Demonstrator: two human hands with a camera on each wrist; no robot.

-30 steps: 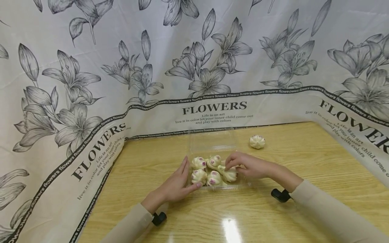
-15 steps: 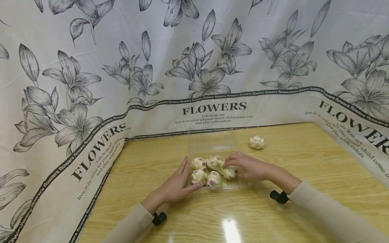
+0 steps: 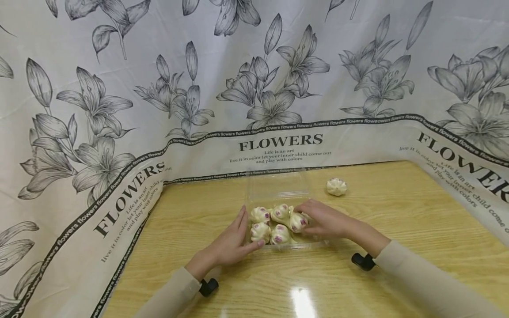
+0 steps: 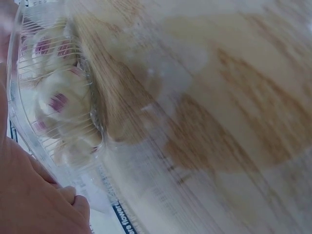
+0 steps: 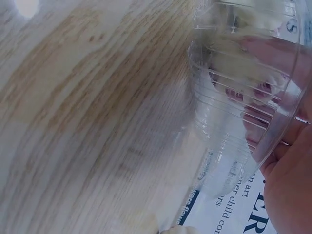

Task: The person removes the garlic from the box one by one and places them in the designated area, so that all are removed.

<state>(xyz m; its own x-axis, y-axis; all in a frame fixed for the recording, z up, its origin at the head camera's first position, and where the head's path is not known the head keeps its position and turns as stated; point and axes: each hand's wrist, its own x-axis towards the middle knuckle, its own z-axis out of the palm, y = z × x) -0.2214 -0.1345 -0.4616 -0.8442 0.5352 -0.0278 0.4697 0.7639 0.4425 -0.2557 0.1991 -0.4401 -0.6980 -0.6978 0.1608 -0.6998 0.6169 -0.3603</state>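
A clear plastic box (image 3: pixel 292 246) holds several white garlic bulbs (image 3: pixel 280 233) with purple marks, its transparent lid (image 3: pixel 278 184) laid back behind it. My left hand (image 3: pixel 228 243) rests against the box's left side, thumb along the front edge, fingers extended; the left wrist view shows this hand (image 4: pixel 34 195) beside the ribbed wall. Inside the right end, my right hand (image 3: pixel 327 220) grips the rightmost bulb (image 3: pixel 298 222). Through the clear wall in the right wrist view, fingers of the right hand (image 5: pixel 287 161) show around a bulb (image 5: pixel 256 90).
One more garlic bulb (image 3: pixel 336 187) lies on the wooden table (image 3: pixel 191 198) behind and right of the box. A flower-printed cloth (image 3: pixel 282 154) hangs along the table's back and sides.
The right-hand bulb in the box has been turned, its purple-marked side now facing up and its stem towards the back. My right hand has shifted around it; my left hand has stayed in place.
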